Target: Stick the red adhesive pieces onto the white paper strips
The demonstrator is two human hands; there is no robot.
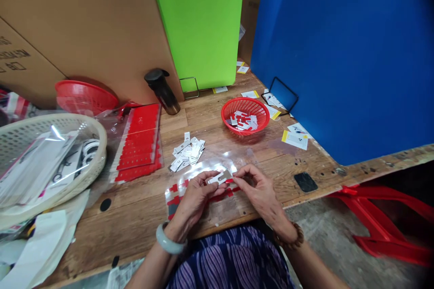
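White slotted piece (pixel 220 177) held up in the left hand (pixel 199 189), right hand (pixel 259 188) at its right end

The white slotted piece is above the near part of the wooden table (pixel 135 226), over a clear plastic sheet (pixel 222 213) that bears red pieces (pixel 174 200). The left hand grips it between thumb and fingers. The right hand has its thumb and forefinger drawn close together at the piece's right end; whether they pinch it or something small cannot be told. A pale bangle (pixel 170 240) circles the left wrist, a brown bead bracelet (pixel 298 235) the right.

Just beyond the sheet, to the left, lies a loose pile of white pieces (pixel 190 153). Farther off and to the right stands a red basket (pixel 265 119) holding white and red pieces. Red sheets (pixel 138 144) in clear plastic lie left of the pile, with a dark tumbler (pixel 163 92) upright beyond them. A large white basket (pixel 101 144) of packaged items fills the left side.

Cards with yellow edges (pixel 295 139) lie on the right, near a blue panel (pixel 339 54); a green panel (pixel 203 22) stands at the far side, beside brown cardboard (pixel 84 18)
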